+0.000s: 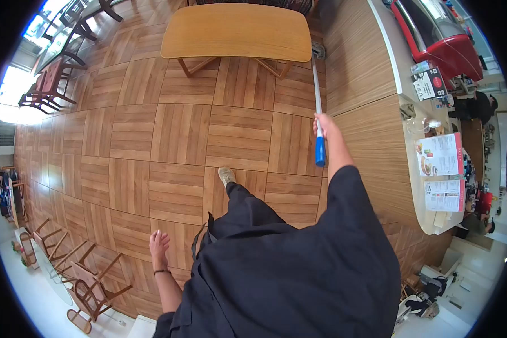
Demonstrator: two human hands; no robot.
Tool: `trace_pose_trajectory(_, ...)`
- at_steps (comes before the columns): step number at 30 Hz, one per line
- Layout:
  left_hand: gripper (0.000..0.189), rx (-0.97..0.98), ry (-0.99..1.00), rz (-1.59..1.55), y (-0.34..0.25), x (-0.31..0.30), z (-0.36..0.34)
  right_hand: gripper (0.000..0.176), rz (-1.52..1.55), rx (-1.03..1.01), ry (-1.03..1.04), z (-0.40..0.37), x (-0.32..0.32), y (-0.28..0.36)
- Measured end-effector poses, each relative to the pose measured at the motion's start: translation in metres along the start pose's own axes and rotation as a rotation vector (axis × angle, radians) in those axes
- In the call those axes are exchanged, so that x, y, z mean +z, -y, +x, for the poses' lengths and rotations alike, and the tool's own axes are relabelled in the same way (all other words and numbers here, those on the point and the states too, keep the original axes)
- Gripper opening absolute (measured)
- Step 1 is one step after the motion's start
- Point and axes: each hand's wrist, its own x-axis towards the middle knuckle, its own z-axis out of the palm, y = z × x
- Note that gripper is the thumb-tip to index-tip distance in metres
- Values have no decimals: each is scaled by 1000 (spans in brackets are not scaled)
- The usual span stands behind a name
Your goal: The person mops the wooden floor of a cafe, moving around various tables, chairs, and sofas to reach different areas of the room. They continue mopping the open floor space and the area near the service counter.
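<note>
My right hand (327, 125) is closed around the white pole of a mop (317, 90), just above its blue end grip (320, 152). The pole runs away from me along the counter's base to a grey head (319, 51), which rests on the floor beside the wooden table's right end and is partly hidden. My left hand (159, 243) hangs low at my left side with its fingers loosely apart, holding nothing, above the wooden floor (177, 191). A dark band circles that wrist.
A low wooden table (236, 31) stands ahead. Along my right runs a wood-panelled counter (366, 112) bearing menus (438, 155) and a red machine (453, 59). Chairs (90, 276) and tables line the left. Two people in dark clothes (473, 107) are behind the counter.
</note>
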Motion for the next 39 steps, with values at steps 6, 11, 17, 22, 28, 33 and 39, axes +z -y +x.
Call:
trace_pose_trajectory(6, 47, 116, 21, -59, -69, -11, -9, 51, -278, -147, -224, -22, 64, 5)
trace_pose_trajectory(11, 48, 173, 265, 42, -111, 14, 35, 65, -319, -1, -198, -73, 15, -112)
trace_pose_trajectory(17, 43, 285, 458, 169, -145, -30, 105, 75, -552, 63, -660, -195, 22, -326)
trace_pose_trajectory(22, 41, 330, 477, 160, -171, -116, 154, 80, -635, 267, -648, -345, 110, -537)
trace_pose_trajectory(28, 39, 415, 340, 40, -171, -205, 199, 60, -77, 716, -210, -526, 233, -608)
trace_pose_trajectory(33, 40, 462, 450, -2, -188, -232, 183, 24, -51, 269, -39, -523, 281, -485)
trace_pose_trajectory(39, 59, 626, 896, 8, -248, -231, 116, 34, 144, -391, 183, -516, 336, -225)
